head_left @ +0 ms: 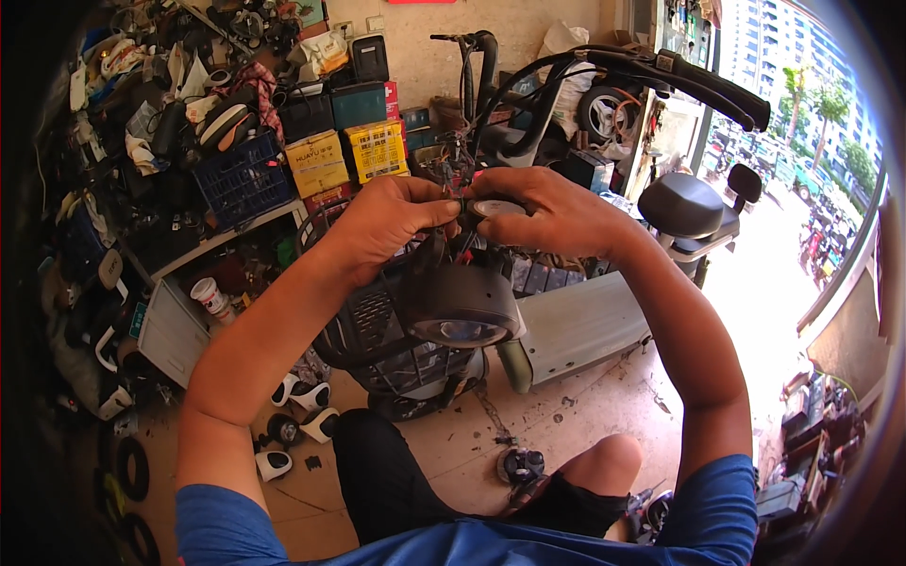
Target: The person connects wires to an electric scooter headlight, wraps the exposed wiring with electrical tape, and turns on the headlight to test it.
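Observation:
My left hand (392,226) is closed in a pinch, thumb against forefinger, above the headlight of an electric scooter. What sits between those fingertips is too small to make out. Close beside it, my right hand (552,212) grips a small roll of tape (497,208) with a pale flat face. The fingertips of both hands almost meet. Thin wires (457,160) rise behind them, and more wires (465,253) show just below. Under my hands is the round black headlight (461,307), its lens facing me.
The scooter's handlebar (661,71) arches to the far right. A black wire basket (382,325) sits left of the headlight. Yellow boxes (321,165) and a blue crate (243,179) stand at the back left. White-and-black parts (302,394) and a dark round part (521,464) lie on the floor.

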Tool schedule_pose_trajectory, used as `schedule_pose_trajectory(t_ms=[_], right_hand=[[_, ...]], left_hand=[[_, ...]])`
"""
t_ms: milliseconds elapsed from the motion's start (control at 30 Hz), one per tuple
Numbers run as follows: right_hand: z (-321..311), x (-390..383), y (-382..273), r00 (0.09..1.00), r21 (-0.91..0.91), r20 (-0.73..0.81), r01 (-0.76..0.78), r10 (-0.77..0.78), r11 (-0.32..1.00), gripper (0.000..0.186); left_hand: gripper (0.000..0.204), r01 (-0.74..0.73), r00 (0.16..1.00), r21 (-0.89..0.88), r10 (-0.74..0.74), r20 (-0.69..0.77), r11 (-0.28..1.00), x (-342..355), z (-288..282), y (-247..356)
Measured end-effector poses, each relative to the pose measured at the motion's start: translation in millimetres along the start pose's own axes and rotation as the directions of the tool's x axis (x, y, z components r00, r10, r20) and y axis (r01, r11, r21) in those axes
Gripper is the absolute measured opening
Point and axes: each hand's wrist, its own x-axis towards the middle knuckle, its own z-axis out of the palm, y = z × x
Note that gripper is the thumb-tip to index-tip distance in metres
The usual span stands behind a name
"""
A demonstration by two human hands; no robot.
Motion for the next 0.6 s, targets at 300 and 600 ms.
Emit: schedule_pose_trajectory(t_ms=[300, 600], right_hand=[[4, 10, 0, 0.999, -0.169, -0.012, 0.043, -0.046, 0.985, 0.053], [0, 20, -21, 0.997, -0.212, 0.055, -0.042, 0.055, 0.976, 0.051]], left_hand=[[0.015, -0.083, 0.984, 0.130, 0.102, -0.145, 0.988, 6, 11, -7], [0.015, -0.013, 0.985, 0.166, 0.042, -0.169, 0.986, 3, 20, 3]])
